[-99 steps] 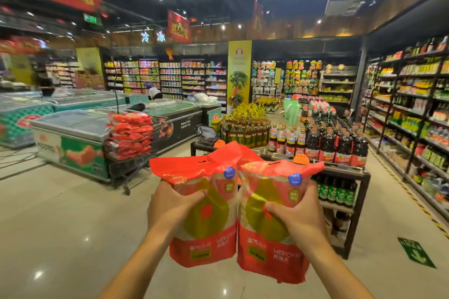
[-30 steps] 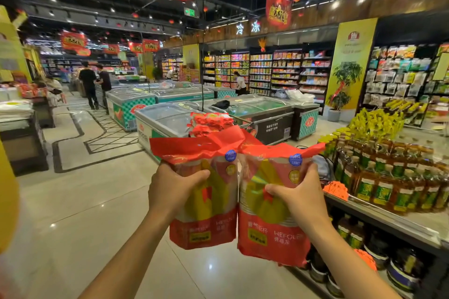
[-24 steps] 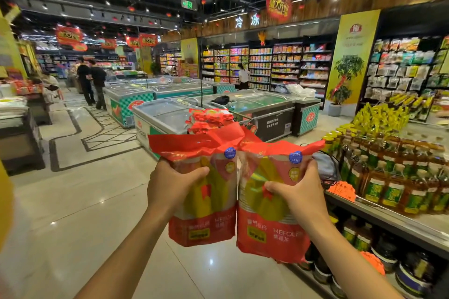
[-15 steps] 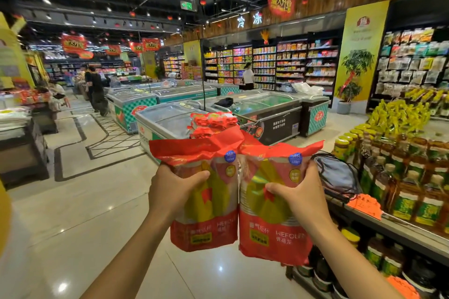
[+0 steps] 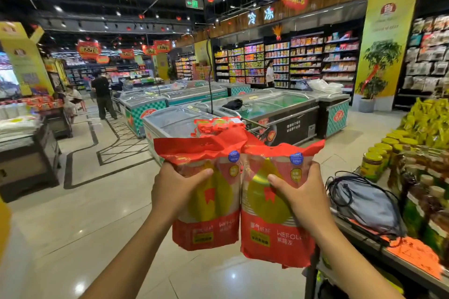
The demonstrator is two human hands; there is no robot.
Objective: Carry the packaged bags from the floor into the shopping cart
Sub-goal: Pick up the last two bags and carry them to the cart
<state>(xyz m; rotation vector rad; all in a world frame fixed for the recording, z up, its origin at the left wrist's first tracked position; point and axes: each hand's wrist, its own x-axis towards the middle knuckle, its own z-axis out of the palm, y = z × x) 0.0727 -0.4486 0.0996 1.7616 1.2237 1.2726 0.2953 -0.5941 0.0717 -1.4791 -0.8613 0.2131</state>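
Hands both full: the left hand [image 5: 175, 189] clasps the left bag [image 5: 213, 223] and the right hand [image 5: 303, 195] the right bag [image 5: 269, 230], each round its soft upper body. The pouches are crinkly and yielding, seemingly light.

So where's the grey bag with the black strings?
In the head view the grey bag lies on the right, beside the right hand holding a packaged bag, next to the bottles.
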